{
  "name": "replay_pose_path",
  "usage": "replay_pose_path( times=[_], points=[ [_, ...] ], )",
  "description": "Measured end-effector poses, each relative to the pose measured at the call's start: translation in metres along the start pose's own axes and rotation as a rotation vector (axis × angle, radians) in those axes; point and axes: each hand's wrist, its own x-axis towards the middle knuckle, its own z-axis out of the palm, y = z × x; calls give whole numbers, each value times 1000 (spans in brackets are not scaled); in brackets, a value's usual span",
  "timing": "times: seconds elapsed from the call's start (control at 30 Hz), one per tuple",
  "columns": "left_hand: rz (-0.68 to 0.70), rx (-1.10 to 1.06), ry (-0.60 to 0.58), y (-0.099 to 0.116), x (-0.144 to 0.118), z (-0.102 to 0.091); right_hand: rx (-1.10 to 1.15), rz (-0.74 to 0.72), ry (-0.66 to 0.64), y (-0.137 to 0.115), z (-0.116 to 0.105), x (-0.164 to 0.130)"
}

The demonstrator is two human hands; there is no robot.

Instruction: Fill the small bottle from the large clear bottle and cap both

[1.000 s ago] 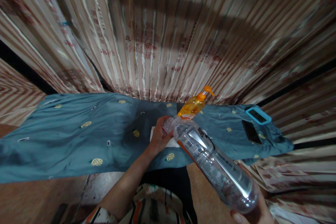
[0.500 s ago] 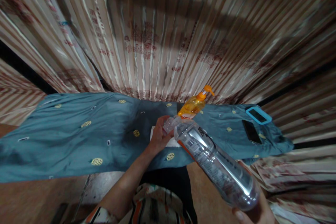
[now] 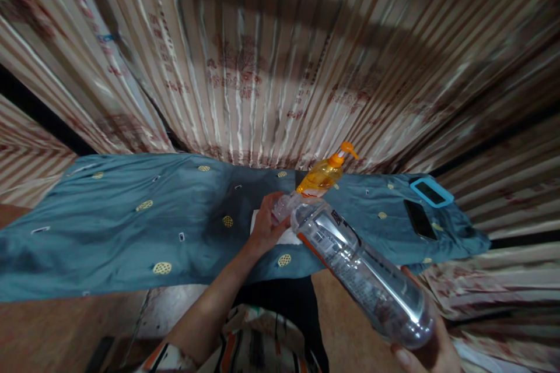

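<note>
My right hand (image 3: 431, 341) is wrapped round the base of a large clear plastic bottle (image 3: 363, 274) with a printed label. The bottle lies tilted, its upper end pointing down and left over the table. At that end, my left hand (image 3: 268, 224) grips a small clear plastic container (image 3: 285, 206). The container touches or nearly touches the bottle; I cannot tell which, and its exact kind is unclear. Behind them stands an orange pump bottle (image 3: 321, 176) with yellow-orange liquid. A white sheet or pad (image 3: 286, 238) lies beneath my left hand, partly hidden.
A teal cloth with pineapple prints (image 3: 109, 233) covers the narrow table. A black phone (image 3: 420, 220) and a blue-framed device (image 3: 432, 192) lie at its right end. Striped curtains (image 3: 245, 70) hang close behind and at both sides.
The large bottle has shifted very slightly to the right and down with my right hand. Both hands keep their hold, and everything else stays in place.
</note>
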Motion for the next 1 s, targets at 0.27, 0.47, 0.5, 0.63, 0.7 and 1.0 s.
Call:
replay_pose_path(
  times=[0.27,0.47,0.5,0.63,0.7,1.0],
  points=[
    [7,9,6,-3,0,1,-23,-20,13,4,1,0],
    [3,2,-4,-2,0,0,-84,-71,-25,11,-7,0],
    [2,2,-4,-2,0,0,-87,-75,-27,12,-8,1],
    [-11,7,-9,-3,-1,-1,-87,-81,-23,15,-7,1],
    [-12,11,-9,-3,0,0,-77,-65,-14,15,-5,0],
    [-3,42,6,-1,1,0,-60,-21,30,11,-2,-1]
  ],
)
